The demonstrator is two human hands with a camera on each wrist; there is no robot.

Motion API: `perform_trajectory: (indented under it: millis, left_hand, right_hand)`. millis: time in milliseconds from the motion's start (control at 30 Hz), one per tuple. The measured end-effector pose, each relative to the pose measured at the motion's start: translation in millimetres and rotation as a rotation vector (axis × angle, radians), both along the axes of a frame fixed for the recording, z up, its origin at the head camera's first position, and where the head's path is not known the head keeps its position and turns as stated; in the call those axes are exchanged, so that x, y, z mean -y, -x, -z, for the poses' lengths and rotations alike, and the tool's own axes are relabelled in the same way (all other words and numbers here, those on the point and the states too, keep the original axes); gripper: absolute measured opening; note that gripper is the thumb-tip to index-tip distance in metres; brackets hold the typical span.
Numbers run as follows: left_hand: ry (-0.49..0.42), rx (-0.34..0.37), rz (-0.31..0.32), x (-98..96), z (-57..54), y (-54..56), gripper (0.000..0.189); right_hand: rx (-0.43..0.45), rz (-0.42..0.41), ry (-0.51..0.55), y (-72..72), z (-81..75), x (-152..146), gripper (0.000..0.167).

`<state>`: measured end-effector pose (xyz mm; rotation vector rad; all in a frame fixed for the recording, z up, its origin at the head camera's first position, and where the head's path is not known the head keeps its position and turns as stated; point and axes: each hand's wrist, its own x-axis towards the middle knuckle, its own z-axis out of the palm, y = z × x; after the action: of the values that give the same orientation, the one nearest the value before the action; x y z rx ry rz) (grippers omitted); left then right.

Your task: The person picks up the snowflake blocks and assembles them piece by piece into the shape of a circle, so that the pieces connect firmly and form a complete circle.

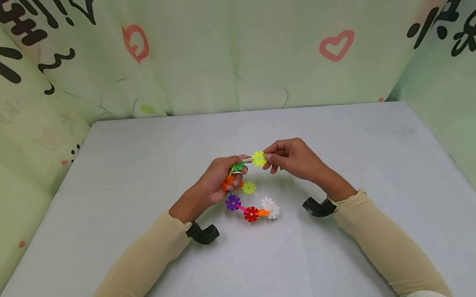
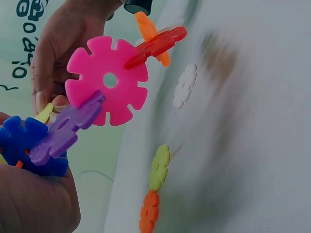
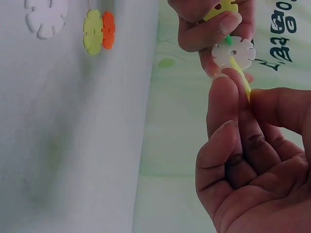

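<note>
My left hand (image 1: 215, 180) grips a chain of notched plastic snowflake discs near its upper end. In the left wrist view, blue (image 2: 17, 133), purple (image 2: 63, 133), pink (image 2: 92, 73), red (image 2: 165, 43) and orange (image 2: 144, 25) discs hang in a linked row. My right hand (image 1: 295, 160) pinches a yellow snowflake disc (image 1: 257, 162) between thumb and fingertips. The right wrist view shows that yellow disc edge-on, meeting a white disc (image 3: 222, 57) at the chain's end. Left fingers hide part of the chain.
On the white tabletop (image 1: 157, 141), below the hands, lie a loose yellow-green disc (image 3: 92, 33), an orange disc (image 3: 109, 30) against it and a white disc (image 3: 47, 19). A printed green curtain (image 1: 230, 51) rises behind the table's far edge and along both sides.
</note>
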<state>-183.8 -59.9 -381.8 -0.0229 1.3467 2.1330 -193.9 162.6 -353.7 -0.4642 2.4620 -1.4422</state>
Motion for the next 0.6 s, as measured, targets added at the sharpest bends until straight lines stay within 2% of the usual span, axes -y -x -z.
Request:
perform_trajectory:
  millis: [333,600]
  left_hand:
    - [-0.012,0.047,0.012,2.1,-1.3,-7.3,0.033]
    - [-0.071,0.081,0.035,-3.8,0.4,-8.3,0.027]
  right_hand:
    - [-0.100,-0.057,0.019,-2.0,1.0,6.4,0.013]
    - [-0.120,0.003,0.019,-0.4,1.3,11.6,0.017]
